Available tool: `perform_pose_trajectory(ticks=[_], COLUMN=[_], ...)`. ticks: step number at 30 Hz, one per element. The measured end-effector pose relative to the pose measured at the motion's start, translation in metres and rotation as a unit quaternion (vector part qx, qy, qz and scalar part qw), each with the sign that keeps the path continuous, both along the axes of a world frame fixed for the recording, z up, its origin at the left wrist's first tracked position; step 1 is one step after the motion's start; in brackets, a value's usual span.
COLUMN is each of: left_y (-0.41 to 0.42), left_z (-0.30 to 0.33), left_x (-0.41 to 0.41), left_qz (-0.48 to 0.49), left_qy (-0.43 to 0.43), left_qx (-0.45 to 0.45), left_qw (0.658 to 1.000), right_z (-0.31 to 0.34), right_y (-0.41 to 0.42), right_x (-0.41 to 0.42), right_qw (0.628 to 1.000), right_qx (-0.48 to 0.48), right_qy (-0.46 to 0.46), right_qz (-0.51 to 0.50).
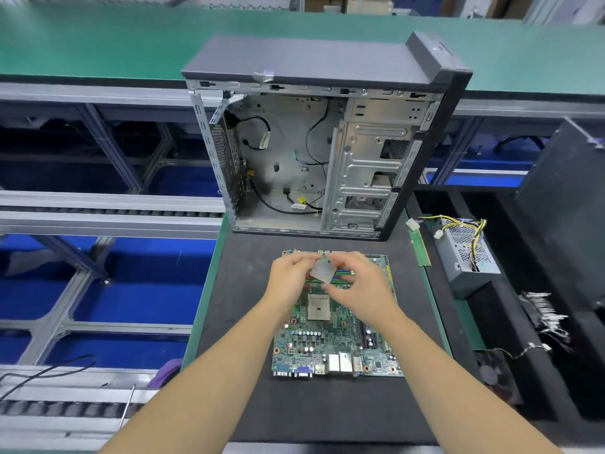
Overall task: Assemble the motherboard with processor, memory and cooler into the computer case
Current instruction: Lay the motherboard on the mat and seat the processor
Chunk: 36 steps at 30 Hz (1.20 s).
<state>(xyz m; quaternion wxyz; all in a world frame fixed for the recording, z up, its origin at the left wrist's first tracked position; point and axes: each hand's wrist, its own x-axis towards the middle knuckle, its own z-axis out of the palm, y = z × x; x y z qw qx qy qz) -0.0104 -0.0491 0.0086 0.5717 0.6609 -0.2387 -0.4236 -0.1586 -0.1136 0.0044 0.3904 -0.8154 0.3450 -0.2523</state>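
A green motherboard (330, 342) lies flat on the black mat (248, 283), its bare processor socket (318, 307) near the middle. Above the board's far half, my left hand (288, 276) and my right hand (363, 283) both pinch a square silver processor (323, 271) by its edges, tilted in the air. The open grey computer case (314, 152) stands upright behind the board, loose cables inside it. A green memory stick (420, 249) lies at the mat's right edge. A black cooler fan (491, 371) lies lower right.
A power supply (466, 253) with yellow and black wires lies to the right of the mat. A black panel (566, 204) leans at far right. Metal clips (543, 316) lie on the dark tray. Conveyor rails (108, 211) run on the left. A screwdriver (127, 406) rests at lower left.
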Motion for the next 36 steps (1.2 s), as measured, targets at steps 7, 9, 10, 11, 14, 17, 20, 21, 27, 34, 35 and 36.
perform_pose_trajectory(ticks=[7,9,10,11,14,17,20,21,27,34,35,36], left_y=[0.006,0.009,0.009,0.011,0.014,0.015,0.017,0.018,0.029,0.027,0.027,0.026], left_z=[-0.006,-0.008,-0.01,-0.011,-0.016,-0.021,-0.024,-0.025,-0.028,-0.028,-0.029,-0.029], left_x=[0.002,0.002,0.001,0.001,0.001,0.002,0.002,0.001,-0.003,-0.008,-0.009,-0.011], left_qz=[-0.018,-0.029,-0.033,-0.036,-0.047,-0.056,-0.064,-0.064,-0.121,-0.12,-0.113,-0.109], left_qy=[-0.014,-0.019,-0.02,-0.022,-0.027,0.002,0.054,0.084,0.278,0.302,0.301,0.298], left_qx=[0.014,0.023,0.026,0.028,0.038,0.041,0.044,0.043,-0.001,0.021,0.024,0.025], left_qw=[1.0,0.999,0.999,0.999,0.998,0.998,0.995,0.993,0.953,0.945,0.947,0.948], right_z=[-0.004,-0.005,-0.005,-0.005,-0.005,-0.005,-0.005,-0.004,-0.006,-0.011,-0.012,-0.012], right_y=[0.005,0.007,0.008,0.007,0.007,0.006,0.007,0.008,0.011,0.019,0.02,0.021], right_x=[0.001,0.001,0.001,0.0,-0.001,-0.003,-0.003,-0.002,0.0,-0.003,-0.003,-0.003], right_qw=[0.99,0.986,0.985,0.983,0.981,0.982,0.986,0.988,0.993,0.994,0.993,0.992], right_qx=[-0.09,-0.099,-0.102,-0.104,-0.095,-0.082,-0.07,-0.065,-0.018,-0.011,-0.018,-0.029], right_qy=[0.109,0.13,0.139,0.148,0.164,0.155,0.135,0.126,0.106,0.096,0.101,0.109], right_qz=[0.023,0.026,0.028,0.031,0.051,0.066,0.066,0.064,0.05,0.06,0.061,0.062])
